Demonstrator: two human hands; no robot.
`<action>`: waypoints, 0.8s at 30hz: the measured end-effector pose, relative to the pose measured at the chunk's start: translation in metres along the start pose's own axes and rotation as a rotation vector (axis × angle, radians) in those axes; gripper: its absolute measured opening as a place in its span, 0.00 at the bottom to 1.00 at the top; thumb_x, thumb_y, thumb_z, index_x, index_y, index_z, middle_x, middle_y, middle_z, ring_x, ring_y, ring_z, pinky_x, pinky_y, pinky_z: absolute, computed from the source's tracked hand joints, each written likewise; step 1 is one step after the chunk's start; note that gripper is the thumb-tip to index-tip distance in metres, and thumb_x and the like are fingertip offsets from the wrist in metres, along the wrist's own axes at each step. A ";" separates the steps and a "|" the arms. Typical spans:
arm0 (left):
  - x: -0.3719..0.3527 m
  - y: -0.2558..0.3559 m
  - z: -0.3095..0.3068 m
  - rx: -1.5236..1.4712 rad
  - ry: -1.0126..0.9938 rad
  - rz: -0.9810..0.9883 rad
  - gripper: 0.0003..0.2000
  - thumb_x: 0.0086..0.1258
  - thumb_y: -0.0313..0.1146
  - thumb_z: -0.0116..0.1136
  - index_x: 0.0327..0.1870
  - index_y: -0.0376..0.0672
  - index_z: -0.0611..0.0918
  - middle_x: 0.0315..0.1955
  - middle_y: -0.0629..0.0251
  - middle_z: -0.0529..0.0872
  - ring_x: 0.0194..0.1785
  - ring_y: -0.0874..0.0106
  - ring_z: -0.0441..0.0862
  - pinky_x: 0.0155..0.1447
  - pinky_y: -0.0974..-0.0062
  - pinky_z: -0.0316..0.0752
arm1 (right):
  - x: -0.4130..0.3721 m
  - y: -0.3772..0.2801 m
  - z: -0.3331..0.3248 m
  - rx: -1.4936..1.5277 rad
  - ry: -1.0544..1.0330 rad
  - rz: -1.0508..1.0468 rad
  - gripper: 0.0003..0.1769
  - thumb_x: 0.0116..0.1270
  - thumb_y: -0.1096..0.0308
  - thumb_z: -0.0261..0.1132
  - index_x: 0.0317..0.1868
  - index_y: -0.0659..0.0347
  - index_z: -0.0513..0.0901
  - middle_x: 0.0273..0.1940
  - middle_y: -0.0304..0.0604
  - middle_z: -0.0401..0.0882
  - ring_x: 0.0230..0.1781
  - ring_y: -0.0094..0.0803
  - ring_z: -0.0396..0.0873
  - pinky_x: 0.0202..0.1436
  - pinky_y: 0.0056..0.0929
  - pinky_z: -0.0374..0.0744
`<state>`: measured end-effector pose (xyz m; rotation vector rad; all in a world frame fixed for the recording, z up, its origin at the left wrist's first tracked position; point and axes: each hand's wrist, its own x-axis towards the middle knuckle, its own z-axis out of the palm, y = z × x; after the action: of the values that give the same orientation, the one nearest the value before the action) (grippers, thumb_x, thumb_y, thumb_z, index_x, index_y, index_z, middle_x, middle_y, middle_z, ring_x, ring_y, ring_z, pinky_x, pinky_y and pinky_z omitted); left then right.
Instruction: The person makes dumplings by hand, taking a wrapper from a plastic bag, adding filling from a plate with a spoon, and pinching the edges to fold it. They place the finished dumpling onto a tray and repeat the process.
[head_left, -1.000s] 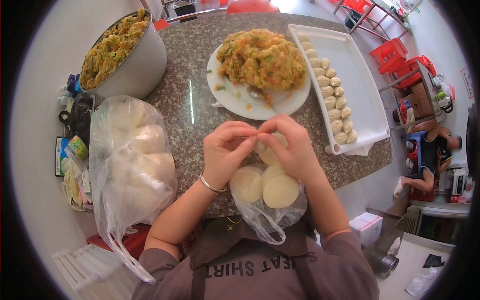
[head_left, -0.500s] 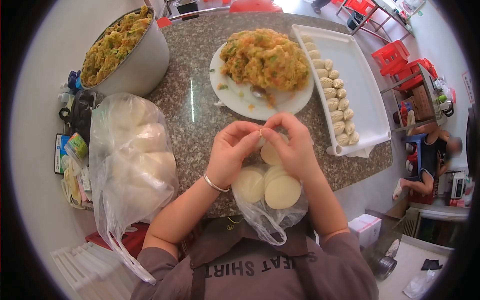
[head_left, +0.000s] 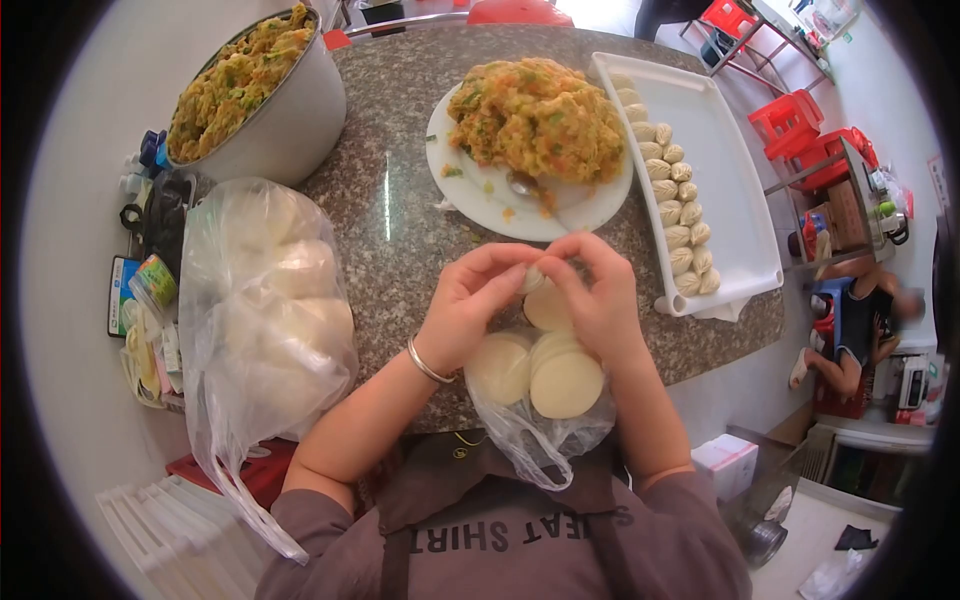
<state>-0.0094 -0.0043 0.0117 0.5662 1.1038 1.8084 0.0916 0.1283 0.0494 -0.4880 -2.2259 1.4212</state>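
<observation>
Between my fingertips is a small pleated dumpling [head_left: 534, 279], pinched from both sides. My left hand [head_left: 472, 300], with a silver bangle at the wrist, closes on its left side. My right hand [head_left: 596, 290] grips its other side with thumb and fingers. Just beneath my hands lie round dough wrappers [head_left: 566, 384] in stacks on a clear plastic bag [head_left: 545, 455]. A white plate [head_left: 590, 213] in front of my hands bears a heap of orange-green filling [head_left: 540, 120] and a spoon [head_left: 522, 184]. To the right, a white tray [head_left: 735, 180] holds several finished dumplings [head_left: 670, 213] in rows.
At the left stand a large metal pot [head_left: 290, 135] of filling and a plastic bag of pale dough wrappers [head_left: 285, 300] on the speckled stone table [head_left: 385, 270]. Red stools [head_left: 787, 122] and a seated person [head_left: 858, 325] are off to the right.
The dumpling has turned slightly between my fingers and shows more of its pleats. My right hand has shifted a little to the right. The whole view has moved slightly.
</observation>
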 end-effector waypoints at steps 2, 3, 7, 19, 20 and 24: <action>0.001 0.005 0.004 -0.187 -0.017 -0.059 0.14 0.74 0.30 0.46 0.57 0.36 0.73 0.51 0.59 0.80 0.55 0.66 0.79 0.59 0.70 0.75 | 0.000 0.010 -0.004 0.179 0.020 0.057 0.04 0.60 0.75 0.64 0.35 0.67 0.80 0.32 0.43 0.81 0.36 0.29 0.79 0.44 0.25 0.75; 0.002 0.008 0.005 -0.372 -0.037 -0.125 0.16 0.76 0.32 0.44 0.60 0.36 0.71 0.52 0.57 0.80 0.56 0.63 0.79 0.59 0.69 0.76 | 0.001 0.012 -0.005 0.362 0.045 0.121 0.04 0.61 0.76 0.64 0.36 0.67 0.81 0.33 0.42 0.81 0.37 0.28 0.79 0.43 0.25 0.75; 0.001 0.008 -0.001 -0.428 -0.095 -0.208 0.17 0.76 0.35 0.45 0.61 0.38 0.70 0.51 0.58 0.80 0.55 0.60 0.79 0.57 0.69 0.78 | 0.004 0.008 -0.016 0.274 -0.064 -0.011 0.04 0.60 0.77 0.64 0.36 0.68 0.82 0.34 0.41 0.81 0.38 0.27 0.78 0.43 0.24 0.75; -0.001 0.004 0.007 -0.233 -0.069 -0.203 0.24 0.75 0.36 0.46 0.69 0.43 0.58 0.50 0.56 0.80 0.50 0.64 0.83 0.53 0.70 0.79 | 0.003 -0.012 -0.032 -0.298 -0.409 -0.301 0.24 0.46 0.69 0.75 0.47 0.61 0.80 0.43 0.43 0.80 0.47 0.39 0.77 0.55 0.36 0.73; -0.001 0.005 0.006 -0.215 -0.074 -0.242 0.25 0.75 0.36 0.48 0.69 0.43 0.57 0.49 0.56 0.80 0.49 0.65 0.83 0.53 0.71 0.79 | 0.008 -0.015 -0.039 -0.317 -0.431 -0.338 0.20 0.50 0.69 0.72 0.44 0.61 0.80 0.43 0.42 0.79 0.46 0.40 0.77 0.54 0.36 0.73; 0.002 0.008 0.000 -0.235 -0.035 -0.290 0.18 0.74 0.34 0.49 0.61 0.38 0.67 0.47 0.56 0.82 0.48 0.66 0.83 0.50 0.74 0.80 | 0.036 -0.016 -0.078 -0.334 -0.135 -0.216 0.16 0.54 0.71 0.69 0.45 0.62 0.79 0.42 0.44 0.80 0.43 0.35 0.78 0.51 0.33 0.74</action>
<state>-0.0143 -0.0042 0.0183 0.2809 0.8834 1.6376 0.1031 0.1994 0.0995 -0.2514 -2.5512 1.0051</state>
